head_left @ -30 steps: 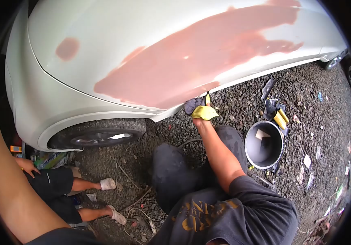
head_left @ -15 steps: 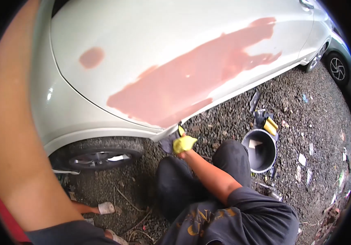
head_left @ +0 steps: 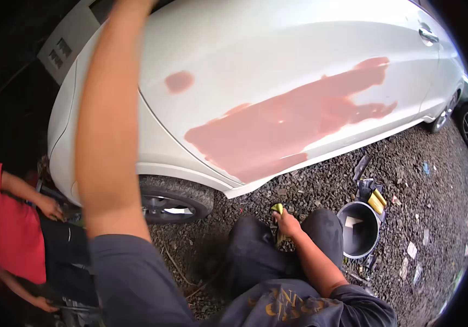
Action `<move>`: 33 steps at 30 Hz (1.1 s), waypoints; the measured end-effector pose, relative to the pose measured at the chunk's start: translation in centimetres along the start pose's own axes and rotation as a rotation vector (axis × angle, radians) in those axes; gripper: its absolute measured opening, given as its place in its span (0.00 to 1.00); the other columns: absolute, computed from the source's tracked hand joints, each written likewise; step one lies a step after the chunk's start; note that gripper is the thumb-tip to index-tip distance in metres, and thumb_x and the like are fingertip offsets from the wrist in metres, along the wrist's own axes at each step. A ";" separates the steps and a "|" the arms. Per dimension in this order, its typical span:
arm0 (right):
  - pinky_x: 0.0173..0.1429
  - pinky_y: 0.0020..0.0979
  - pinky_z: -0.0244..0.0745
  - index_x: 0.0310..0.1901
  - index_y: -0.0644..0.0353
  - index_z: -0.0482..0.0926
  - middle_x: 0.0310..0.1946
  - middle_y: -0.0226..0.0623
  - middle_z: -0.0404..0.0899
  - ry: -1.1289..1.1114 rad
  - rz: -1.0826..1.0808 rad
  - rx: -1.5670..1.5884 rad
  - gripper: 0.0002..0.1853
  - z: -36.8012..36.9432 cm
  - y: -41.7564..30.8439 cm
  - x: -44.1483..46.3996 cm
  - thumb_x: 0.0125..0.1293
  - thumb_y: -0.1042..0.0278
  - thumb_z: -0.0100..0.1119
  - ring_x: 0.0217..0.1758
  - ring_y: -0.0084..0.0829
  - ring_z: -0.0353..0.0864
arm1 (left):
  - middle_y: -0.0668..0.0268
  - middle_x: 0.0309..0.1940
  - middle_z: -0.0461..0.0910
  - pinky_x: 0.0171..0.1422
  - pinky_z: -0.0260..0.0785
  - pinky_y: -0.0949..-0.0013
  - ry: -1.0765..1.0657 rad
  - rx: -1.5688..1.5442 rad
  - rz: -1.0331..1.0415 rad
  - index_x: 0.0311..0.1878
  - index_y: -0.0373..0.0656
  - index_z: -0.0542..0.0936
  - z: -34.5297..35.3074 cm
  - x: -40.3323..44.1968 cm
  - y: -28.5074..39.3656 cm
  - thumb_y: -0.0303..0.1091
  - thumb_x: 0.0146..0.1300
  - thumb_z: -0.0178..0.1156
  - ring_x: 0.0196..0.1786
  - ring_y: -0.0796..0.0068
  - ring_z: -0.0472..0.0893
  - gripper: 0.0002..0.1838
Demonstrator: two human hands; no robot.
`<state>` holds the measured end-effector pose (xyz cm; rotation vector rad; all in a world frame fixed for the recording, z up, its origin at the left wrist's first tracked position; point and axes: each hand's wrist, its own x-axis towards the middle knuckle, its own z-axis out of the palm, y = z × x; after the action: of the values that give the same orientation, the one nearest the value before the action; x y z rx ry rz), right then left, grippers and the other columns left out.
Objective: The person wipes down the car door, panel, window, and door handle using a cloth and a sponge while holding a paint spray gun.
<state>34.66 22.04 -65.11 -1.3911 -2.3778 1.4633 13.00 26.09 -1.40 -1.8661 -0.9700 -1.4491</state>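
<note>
My right hand (head_left: 287, 222) is closed on a small folded yellow-green sheet (head_left: 277, 208), held above the gravel between my knees. What the sheet is made of I cannot make out. Across the view on the left, my left forearm (head_left: 108, 125) reaches upward past the front of the car; the hand lies beyond the top edge. Before me stands a white car (head_left: 299, 49) whose side carries a large dull pink patch (head_left: 266, 131) and a small round pink spot (head_left: 179, 82). My right hand is apart from the bodywork.
A dark bucket (head_left: 375, 231) with a pale block (head_left: 353, 221) inside stands right of my knee. Behind it lies a yellow item (head_left: 376, 201). Paper scraps litter the gravel (head_left: 408, 180). A person in a red shirt (head_left: 10, 223) is at left, near the car's wheel (head_left: 174, 207).
My right hand has drawn back from the car's lower edge towards my knees with the yellow-green sheet. The view has turned left, bringing the person in red further into sight.
</note>
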 end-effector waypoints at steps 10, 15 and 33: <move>0.56 0.47 0.77 0.60 0.65 0.75 0.41 0.54 0.83 0.380 -0.515 0.159 0.22 -0.1 0.2 -0.3 0.68 0.64 0.63 0.45 0.55 0.83 | 0.52 0.64 0.75 0.75 0.64 0.59 -0.087 -0.234 -1.097 0.68 0.36 0.75 5.8 -52.4 17.2 0.37 0.84 0.46 0.67 0.57 0.75 0.20; 0.46 0.30 0.74 0.58 0.62 0.70 0.44 0.38 0.74 0.027 -0.359 0.616 0.20 -6.2 -9.1 -6.0 0.65 0.78 0.56 0.45 0.24 0.74 | 0.63 0.79 0.61 0.80 0.56 0.44 0.196 -0.500 -2.158 0.81 0.53 0.60 6.5 -59.7 19.1 0.71 0.78 0.39 0.78 0.63 0.65 0.41; 0.66 0.29 0.72 0.54 0.62 0.77 0.47 0.35 0.83 0.162 -0.559 0.865 0.16 -9.8 -6.3 -7.6 0.68 0.86 0.50 0.58 0.28 0.80 | 0.47 0.70 0.74 0.80 0.58 0.55 -0.065 0.077 -1.145 0.72 0.34 0.73 1.3 -53.0 18.8 0.35 0.81 0.50 0.76 0.48 0.69 0.22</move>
<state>39.29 22.70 -52.05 -0.5491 -1.4959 1.7487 21.48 6.13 -53.30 -1.2747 -2.2924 -1.8600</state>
